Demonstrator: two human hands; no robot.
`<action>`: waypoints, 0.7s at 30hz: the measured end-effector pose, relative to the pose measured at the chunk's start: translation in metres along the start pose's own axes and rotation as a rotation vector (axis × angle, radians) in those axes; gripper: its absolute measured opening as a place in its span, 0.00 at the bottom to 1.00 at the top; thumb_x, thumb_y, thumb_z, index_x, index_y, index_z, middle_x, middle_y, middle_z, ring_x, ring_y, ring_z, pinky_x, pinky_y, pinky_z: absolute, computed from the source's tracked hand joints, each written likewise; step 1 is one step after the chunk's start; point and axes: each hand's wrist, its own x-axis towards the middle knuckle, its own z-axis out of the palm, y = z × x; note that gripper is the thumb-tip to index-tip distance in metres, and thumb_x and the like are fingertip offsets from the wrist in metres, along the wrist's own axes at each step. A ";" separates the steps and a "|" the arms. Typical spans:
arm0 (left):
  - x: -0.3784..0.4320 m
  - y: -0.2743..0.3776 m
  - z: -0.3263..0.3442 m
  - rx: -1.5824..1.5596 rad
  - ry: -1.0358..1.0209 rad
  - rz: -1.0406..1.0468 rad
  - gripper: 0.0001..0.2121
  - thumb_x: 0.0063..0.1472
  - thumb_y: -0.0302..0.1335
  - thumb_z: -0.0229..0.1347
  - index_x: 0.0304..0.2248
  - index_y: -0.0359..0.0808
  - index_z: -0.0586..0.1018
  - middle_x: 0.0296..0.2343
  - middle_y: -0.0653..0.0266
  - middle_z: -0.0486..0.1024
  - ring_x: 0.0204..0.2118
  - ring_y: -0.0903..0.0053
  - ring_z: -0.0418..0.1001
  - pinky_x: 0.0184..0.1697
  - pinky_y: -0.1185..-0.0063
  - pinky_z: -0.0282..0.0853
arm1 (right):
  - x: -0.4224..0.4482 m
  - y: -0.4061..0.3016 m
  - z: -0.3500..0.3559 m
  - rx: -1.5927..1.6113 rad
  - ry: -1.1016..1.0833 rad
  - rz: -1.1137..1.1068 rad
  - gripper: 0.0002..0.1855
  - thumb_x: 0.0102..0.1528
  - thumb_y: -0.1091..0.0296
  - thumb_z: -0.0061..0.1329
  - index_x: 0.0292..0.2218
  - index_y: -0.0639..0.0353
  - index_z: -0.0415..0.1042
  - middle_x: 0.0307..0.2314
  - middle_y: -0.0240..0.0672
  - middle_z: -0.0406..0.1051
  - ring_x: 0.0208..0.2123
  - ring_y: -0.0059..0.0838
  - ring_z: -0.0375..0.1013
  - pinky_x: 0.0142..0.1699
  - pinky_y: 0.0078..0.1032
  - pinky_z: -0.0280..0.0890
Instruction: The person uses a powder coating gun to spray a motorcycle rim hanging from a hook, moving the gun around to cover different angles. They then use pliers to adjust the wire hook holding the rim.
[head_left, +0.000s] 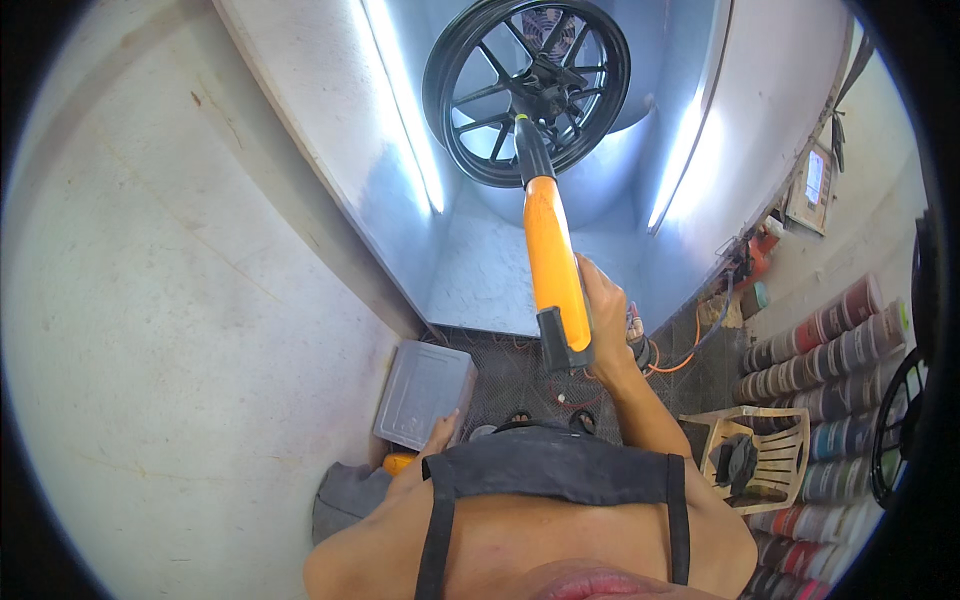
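My right hand (606, 307) grips the handle of an orange and black powder-coating spray gun (551, 255). The gun points away from me, and its yellow-green tip lies in front of the spokes in the picture. Beyond it, a black spoked motorcycle wheel (469, 161) is raised inside a pale blue spray booth (480, 285). I cannot tell how large the gap between tip and wheel is. Low at my side, my left hand (444, 429) overlaps the edge of a grey plastic bin (426, 390). Its fingers are too small and partly hidden to read.
Lit tubes (411, 127) line both booth walls. Hoses (679, 366) run over the dark mat (517, 375) at right. A plastic chair (780, 457) bears dark cloth, beside stacked tubs (832, 322). Another black wheel (885, 442) stands at far right, and a wall (187, 300) at left.
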 end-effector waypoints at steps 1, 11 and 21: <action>0.000 0.002 0.000 0.004 0.006 0.003 0.41 0.59 0.56 0.52 0.45 0.14 0.72 0.42 0.35 0.74 0.48 0.57 0.73 0.51 0.67 0.66 | -0.002 0.002 0.000 0.000 0.000 0.002 0.19 0.54 0.75 0.47 0.48 0.65 0.68 0.35 0.52 0.74 0.37 0.51 0.76 0.38 0.36 0.70; 0.002 0.019 0.001 0.083 0.019 0.021 0.41 0.59 0.56 0.53 0.48 0.15 0.71 0.45 0.37 0.73 0.50 0.58 0.71 0.53 0.68 0.64 | -0.035 0.037 0.012 0.131 0.062 -0.094 0.14 0.49 0.70 0.54 0.39 0.65 0.73 0.28 0.43 0.73 0.27 0.41 0.76 0.30 0.31 0.69; 0.003 0.023 0.004 -0.008 0.012 0.037 0.39 0.61 0.54 0.52 0.49 0.17 0.71 0.45 0.37 0.73 0.50 0.58 0.71 0.52 0.67 0.65 | -0.054 0.050 0.012 0.482 -0.070 0.337 0.18 0.59 0.72 0.51 0.50 0.63 0.70 0.39 0.38 0.75 0.40 0.28 0.75 0.44 0.24 0.68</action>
